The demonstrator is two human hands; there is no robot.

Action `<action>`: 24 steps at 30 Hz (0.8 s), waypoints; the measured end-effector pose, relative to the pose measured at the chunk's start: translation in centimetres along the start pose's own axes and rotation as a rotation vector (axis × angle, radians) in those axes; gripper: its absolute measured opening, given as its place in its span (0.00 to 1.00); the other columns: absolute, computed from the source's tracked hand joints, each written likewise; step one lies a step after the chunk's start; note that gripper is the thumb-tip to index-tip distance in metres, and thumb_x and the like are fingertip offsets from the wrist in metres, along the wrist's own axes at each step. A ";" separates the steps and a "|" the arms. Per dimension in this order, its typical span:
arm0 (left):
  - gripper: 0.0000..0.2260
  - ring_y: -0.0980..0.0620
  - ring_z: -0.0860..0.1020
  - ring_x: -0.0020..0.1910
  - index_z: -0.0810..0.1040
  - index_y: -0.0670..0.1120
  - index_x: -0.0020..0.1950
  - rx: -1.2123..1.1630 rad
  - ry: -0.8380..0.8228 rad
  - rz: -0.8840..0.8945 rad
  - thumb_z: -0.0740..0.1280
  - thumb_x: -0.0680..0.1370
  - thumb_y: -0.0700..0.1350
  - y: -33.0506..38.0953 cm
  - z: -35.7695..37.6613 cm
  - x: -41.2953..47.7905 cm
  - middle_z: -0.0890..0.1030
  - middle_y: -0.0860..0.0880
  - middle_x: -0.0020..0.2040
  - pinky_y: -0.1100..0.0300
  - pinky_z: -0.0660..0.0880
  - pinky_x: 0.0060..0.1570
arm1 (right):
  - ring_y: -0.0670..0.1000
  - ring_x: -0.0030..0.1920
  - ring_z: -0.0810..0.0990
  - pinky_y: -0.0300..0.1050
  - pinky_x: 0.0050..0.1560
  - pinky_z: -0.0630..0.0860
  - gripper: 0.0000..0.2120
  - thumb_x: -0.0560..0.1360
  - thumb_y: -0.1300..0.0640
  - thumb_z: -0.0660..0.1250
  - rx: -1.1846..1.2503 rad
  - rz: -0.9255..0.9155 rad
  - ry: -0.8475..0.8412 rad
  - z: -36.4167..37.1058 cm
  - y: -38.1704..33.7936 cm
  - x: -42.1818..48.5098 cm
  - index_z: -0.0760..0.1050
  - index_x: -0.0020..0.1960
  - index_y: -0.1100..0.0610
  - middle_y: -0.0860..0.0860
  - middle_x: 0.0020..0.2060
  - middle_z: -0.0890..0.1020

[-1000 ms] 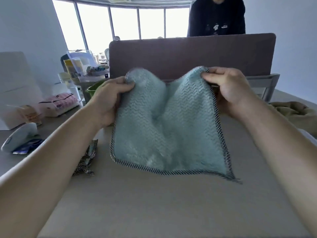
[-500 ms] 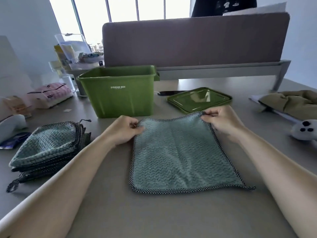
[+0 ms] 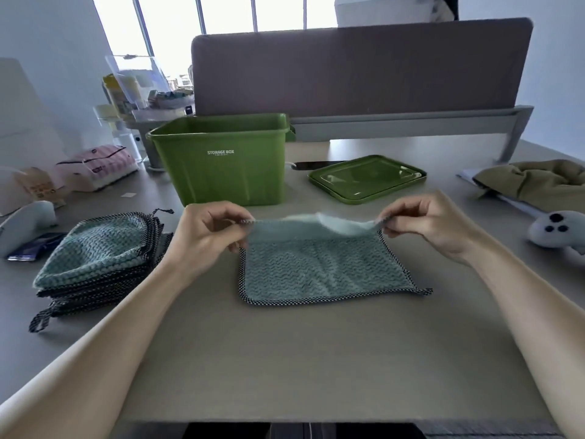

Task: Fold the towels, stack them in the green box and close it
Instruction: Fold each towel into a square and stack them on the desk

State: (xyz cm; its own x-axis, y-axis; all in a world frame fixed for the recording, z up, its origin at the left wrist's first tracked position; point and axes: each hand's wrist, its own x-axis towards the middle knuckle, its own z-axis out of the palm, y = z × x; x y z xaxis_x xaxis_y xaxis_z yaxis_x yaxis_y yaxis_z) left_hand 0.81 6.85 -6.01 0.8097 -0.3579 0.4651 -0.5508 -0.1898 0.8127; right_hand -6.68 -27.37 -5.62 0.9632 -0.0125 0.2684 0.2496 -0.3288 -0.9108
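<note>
Left grip [image 3: 205, 237] and right grip [image 3: 425, 223] each pinched a far corner of the towel [image 3: 319, 274], holding that edge raised above the desk [image 3: 285, 359], near edge flat, in front of the open box [image 3: 221, 172].

- Daylight floods from the blown-out windows [image 3: 221, 23] behind.
- Glare sheens the green lid [image 3: 367, 179].
- The towel's [image 3: 323, 267] lifted far edge is motion-blurred.
- Wide-angle distortion bends the frame edges; soft shadows on the worktop [image 3: 316, 359].
</note>
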 end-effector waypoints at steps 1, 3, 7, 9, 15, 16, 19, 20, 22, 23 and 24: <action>0.04 0.50 0.78 0.29 0.83 0.39 0.44 -0.003 -0.037 0.042 0.71 0.71 0.35 0.2 -0.1 -0.6 0.82 0.40 0.32 0.60 0.75 0.30 | 0.48 0.39 0.84 0.37 0.45 0.81 0.18 0.72 0.75 0.68 -0.013 -0.004 -0.050 -0.4 -0.2 -0.6 0.87 0.38 0.55 0.56 0.38 0.87; 0.06 0.52 0.80 0.32 0.85 0.43 0.43 0.010 -0.108 0.101 0.71 0.69 0.38 0.1 -0.4 -1.7 0.84 0.42 0.36 0.60 0.76 0.33 | 0.50 0.43 0.84 0.38 0.49 0.81 0.18 0.71 0.76 0.68 -0.035 -0.010 -0.125 -0.9 -0.5 -1.7 0.87 0.40 0.55 0.60 0.43 0.87; 0.08 0.44 0.84 0.44 0.86 0.49 0.44 0.121 -0.272 0.181 0.68 0.68 0.43 -0.4 -0.6 -2.9 0.86 0.50 0.44 0.48 0.79 0.44 | 0.54 0.47 0.84 0.40 0.50 0.79 0.21 0.70 0.76 0.70 -0.125 0.006 -0.231 -1.2 -0.4 -3.1 0.87 0.37 0.50 0.60 0.45 0.87; 0.08 0.44 0.84 0.43 0.86 0.47 0.43 0.166 -0.328 0.204 0.68 0.68 0.42 -0.7 -0.7 -2.9 0.86 0.51 0.44 0.44 0.78 0.42 | 0.56 0.47 0.83 0.43 0.50 0.78 0.19 0.69 0.73 0.73 -0.186 0.013 -0.284 -1.3 0.1 -3.1 0.87 0.37 0.49 0.57 0.46 0.87; 0.10 0.64 0.81 0.44 0.86 0.42 0.42 0.312 -0.474 0.283 0.66 0.66 0.37 -1.1 -0.7 -2.6 0.86 0.51 0.45 0.69 0.74 0.42 | 0.59 0.43 0.81 0.45 0.44 0.74 0.10 0.69 0.63 0.76 -0.308 0.021 -0.372 -1.5 0.5 -3.0 0.87 0.39 0.48 0.52 0.46 0.87; 0.11 0.63 0.81 0.45 0.86 0.42 0.42 0.309 -0.476 0.270 0.65 0.65 0.38 -0.9 -0.9 -2.5 0.86 0.51 0.46 0.69 0.73 0.43 | 0.63 0.43 0.81 0.49 0.44 0.73 0.02 0.69 0.55 0.77 -0.322 0.014 -0.388 -1.6 0.3 -3.1 0.87 0.41 0.49 0.55 0.45 0.87; 0.15 0.52 0.81 0.49 0.85 0.44 0.45 0.306 -0.329 0.283 0.62 0.68 0.48 -0.5 -1.1 -2.4 0.85 0.52 0.48 0.56 0.74 0.50 | 0.59 0.40 0.80 0.53 0.41 0.72 0.11 0.70 0.41 0.72 -0.363 -0.076 -0.216 -0.9 -0.2 -2.9 0.86 0.43 0.48 0.51 0.40 0.87; 0.15 0.51 0.80 0.52 0.85 0.45 0.48 0.344 -0.258 0.296 0.62 0.71 0.50 -0.3 -0.6 -2.3 0.84 0.53 0.51 0.54 0.73 0.52 | 0.49 0.37 0.80 0.48 0.39 0.71 0.07 0.71 0.43 0.71 -0.408 -0.118 -0.115 0.0 -0.7 -2.7 0.85 0.44 0.45 0.47 0.39 0.86; 0.19 0.53 0.75 0.65 0.82 0.51 0.60 0.501 -0.251 0.274 0.58 0.78 0.56 0.1 1.1 -2.3 0.80 0.54 0.64 0.52 0.70 0.65 | 0.39 0.45 0.80 0.42 0.48 0.74 0.12 0.73 0.42 0.67 -0.569 -0.192 0.004 2.4 -1.4 -2.1 0.82 0.51 0.45 0.42 0.47 0.85; 0.21 0.55 0.68 0.73 0.77 0.55 0.68 0.607 -0.331 0.216 0.55 0.80 0.60 0.1 2.1 -2.4 0.73 0.55 0.72 0.51 0.63 0.72 | 0.39 0.54 0.79 0.44 0.57 0.74 0.20 0.73 0.38 0.65 -0.664 -0.201 -0.014 3.6 -1.5 -1.8 0.80 0.59 0.47 0.43 0.55 0.83; 0.24 0.57 0.58 0.78 0.68 0.58 0.75 0.720 -0.443 0.122 0.51 0.81 0.64 -0.1 2.9 -2.5 0.63 0.56 0.78 0.51 0.53 0.77 | 0.42 0.64 0.76 0.48 0.66 0.71 0.28 0.72 0.34 0.62 -0.765 -0.186 -0.076 4.9 -1.6 -1.7 0.76 0.67 0.48 0.44 0.64 0.79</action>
State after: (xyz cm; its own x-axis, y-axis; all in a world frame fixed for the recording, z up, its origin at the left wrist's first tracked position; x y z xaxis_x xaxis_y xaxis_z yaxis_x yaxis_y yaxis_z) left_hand -1.73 5.06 -8.30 0.6647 -0.7099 0.2330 -0.7452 -0.6076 0.2746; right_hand -8.20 -22.20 -6.10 0.9233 0.1617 0.3483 0.2959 -0.8778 -0.3768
